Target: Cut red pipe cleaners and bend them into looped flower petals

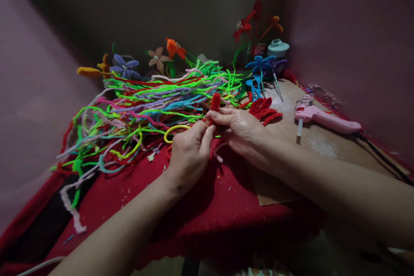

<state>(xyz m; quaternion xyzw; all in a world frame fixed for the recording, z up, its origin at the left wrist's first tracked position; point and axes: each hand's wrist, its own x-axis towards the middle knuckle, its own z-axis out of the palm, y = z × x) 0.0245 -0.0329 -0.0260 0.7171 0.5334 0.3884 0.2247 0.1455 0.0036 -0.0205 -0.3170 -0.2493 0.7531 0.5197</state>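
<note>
A red pipe-cleaner petal (pixel 215 101) stands upright between my two hands over the front of the table. My right hand (pixel 241 131) pinches it with thumb and forefinger. Just below, my left hand (pixel 190 148) is closed with its thumb pressed in at the petal's lower end, which the fingers hide. Beyond my right hand lies a bunch of red pipe-cleaner loops (pixel 265 111). A large heap of coloured pipe cleaners (pixel 168 99), mostly green, spreads behind and left of my hands.
A pink glue gun (pixel 330 120) with a glue stick lies on a brown board (pixel 278 196) at right. Blue pipe-cleaner flowers (pixel 260 67) stand behind the board, near a pale teal bottle (pixel 278 47). Finished flowers (pixel 124 67) line the back. Red cloth (pixel 200 207) covers the table.
</note>
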